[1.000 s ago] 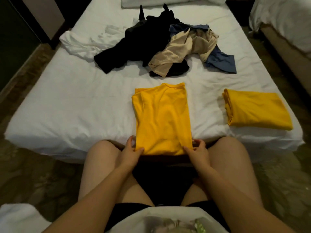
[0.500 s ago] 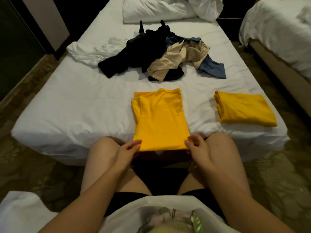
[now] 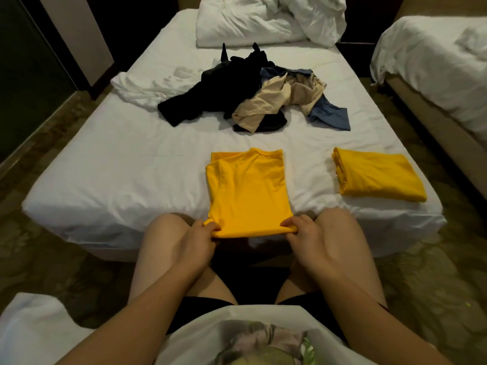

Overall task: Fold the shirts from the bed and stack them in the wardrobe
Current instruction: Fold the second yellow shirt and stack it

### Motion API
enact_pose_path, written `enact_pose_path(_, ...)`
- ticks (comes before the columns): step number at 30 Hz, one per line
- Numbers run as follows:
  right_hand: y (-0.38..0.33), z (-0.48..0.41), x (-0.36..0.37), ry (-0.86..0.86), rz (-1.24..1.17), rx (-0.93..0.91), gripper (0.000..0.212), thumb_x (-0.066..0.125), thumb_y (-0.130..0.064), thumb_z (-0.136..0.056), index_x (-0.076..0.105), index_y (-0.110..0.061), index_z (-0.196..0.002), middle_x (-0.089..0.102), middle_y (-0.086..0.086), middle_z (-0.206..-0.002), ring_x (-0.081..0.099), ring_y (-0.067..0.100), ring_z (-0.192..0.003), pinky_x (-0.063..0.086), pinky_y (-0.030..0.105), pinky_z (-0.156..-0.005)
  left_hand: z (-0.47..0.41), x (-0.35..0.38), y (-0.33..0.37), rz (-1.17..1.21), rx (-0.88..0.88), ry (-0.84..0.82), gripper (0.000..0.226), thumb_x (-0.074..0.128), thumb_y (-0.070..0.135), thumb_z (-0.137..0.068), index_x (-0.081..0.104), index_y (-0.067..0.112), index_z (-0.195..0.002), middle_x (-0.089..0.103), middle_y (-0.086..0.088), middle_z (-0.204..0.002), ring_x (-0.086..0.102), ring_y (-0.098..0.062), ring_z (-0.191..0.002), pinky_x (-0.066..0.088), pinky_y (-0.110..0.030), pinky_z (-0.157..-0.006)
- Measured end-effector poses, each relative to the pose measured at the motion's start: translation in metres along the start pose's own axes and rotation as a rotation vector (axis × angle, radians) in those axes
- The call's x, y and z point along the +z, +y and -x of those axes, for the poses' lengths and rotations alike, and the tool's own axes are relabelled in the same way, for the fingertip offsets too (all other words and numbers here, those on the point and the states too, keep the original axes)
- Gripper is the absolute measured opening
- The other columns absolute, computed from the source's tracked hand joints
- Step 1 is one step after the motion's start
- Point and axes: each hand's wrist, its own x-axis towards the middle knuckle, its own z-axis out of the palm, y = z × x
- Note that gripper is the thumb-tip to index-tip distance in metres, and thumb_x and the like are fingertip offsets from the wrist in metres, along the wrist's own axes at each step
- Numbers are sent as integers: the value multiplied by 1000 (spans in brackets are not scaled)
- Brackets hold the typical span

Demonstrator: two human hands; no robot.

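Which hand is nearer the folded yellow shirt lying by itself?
Right. The right hand pinches the hem of the middle shirt, nearer the folded yellow shirt; the left hand holds the opposite corner.

Bare sheet lies open left of the yellow shirt (image 3: 247,191); the folded shirt (image 3: 376,177) blocks right, the clothes heap (image 3: 253,96) beyond.
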Motion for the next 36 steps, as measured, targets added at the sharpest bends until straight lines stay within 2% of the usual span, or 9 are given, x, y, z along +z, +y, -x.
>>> enact_pose_path(4, 2, -1, -6, 138, -44, -26, 5, 69, -12, -75, 72, -14, -79, 57, 12, -92, 54, 31, -89, 37, 34, -76, -6, -8, 0, 174, -66, 115, 25, 53, 16, -74, 68, 8, -91, 49, -14, -97, 53, -32, -90, 37, -29, -67)
enact_pose_path(7, -1, -2, -13, 161, -265, -6, 8, 71, -18, -78, 65, -22, -76, 54, -1, -106, 47, 20, -103, 35, 29, -84, -11, -18, 3, 573, -147, 177, 16, 71, -3, -74, 67, 6, -86, 43, -5, -114, 45, -18, -106, 35, -21, -85)
enact_pose_path(11, -16, 2, -16, 69, -609, 132, 18, 60, -18, -90, 60, 0, -88, 52, 13, -77, 50, 13, -76, 41, 29, -65, -4, -23, 7, 837, -144, 134, 16, 64, 16, -86, 63, 7, -100, 60, -3, -96, 57, -17, -91, 44, -20, -76)
enact_pose_path(13, -19, 0, -13, 113, -595, 164, 16, 55, -19, -93, 56, -7, -83, 51, 8, -70, 48, 11, -68, 38, 15, -58, -5, -18, 8, 750, -133, 206, 29, 61, 38, -87, 59, 9, -88, 57, -4, -77, 52, -13, -73, 40, -23, -64)
enact_pose_path(17, -20, -15, -6, 195, -477, 164, 6, 50, -24, -96, 53, -19, -94, 53, -5, -79, 48, 5, -73, 37, 11, -61, -22, -12, 18, 569, -75, 307, 22, 50, 25, -94, 46, 16, -75, 48, 4, -63, 45, -8, -61, 34, -14, -52)
enact_pose_path(20, -20, -41, -2, 216, -407, 198, 15, 51, -29, -95, 57, -16, -100, 53, -3, -84, 49, 15, -81, 32, 20, -65, -50, -11, 22, 524, -107, 332, 22, 49, 29, -95, 48, 11, -82, 55, -6, -71, 48, -20, -69, 32, -23, -54)
enact_pose_path(23, -19, -79, 9, 266, -367, 256, 23, 53, -32, -94, 54, -12, -84, 51, 1, -72, 49, 21, -76, 25, 25, -60, -87, -10, 20, 440, -146, 333, 31, 45, 37, -96, 53, 9, -87, 62, -22, -88, 55, -35, -83, 30, -31, -65)
enact_pose_path(28, -11, -134, 24, 269, -242, 358, 33, 49, -38, -95, 58, -7, -92, 63, 19, -92, 55, 35, -91, 25, 31, -65, -147, -5, 17, 244, -214, 251, 47, 35, 49, -96, 57, 8, -103, 64, -17, -100, 57, -35, -94, 41, -37, -73)
enact_pose_path(36, 2, -181, 37, 167, -22, 436, 41, 41, -51, -95, 56, -12, -96, 63, 13, -100, 56, 33, -94, 34, 34, -68, -198, 13, 7, 58, -296, 167, 55, 30, 55, -95, 57, 8, -106, 63, -17, -104, 57, -35, -96, 40, -36, -72)
